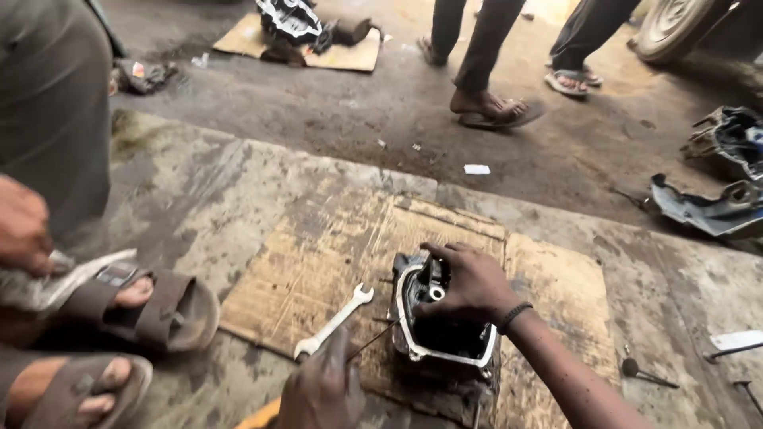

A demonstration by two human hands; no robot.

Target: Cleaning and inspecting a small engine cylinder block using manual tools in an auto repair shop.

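A dark engine part [445, 338] with a pale metal rim stands on a worn sheet of cardboard [318, 262] on the concrete floor. My right hand [470, 282] grips its upper end, fingers curled over the inner parts. My left hand [322, 389] is low at the frame's bottom edge, closed around a thin dark rod [373, 340] whose tip points at the part's left side. A silver open-ended wrench [334, 322] lies on the cardboard just left of the part, its lower end beside my left hand.
Another person sits at left: two sandalled feet [135, 306] and a hand [20, 226] on a rag. Two people's legs [485, 79] stand at the back. Engine casings [727, 175] lie right, small tools [648, 373] at lower right, more parts on the far cardboard [298, 32].
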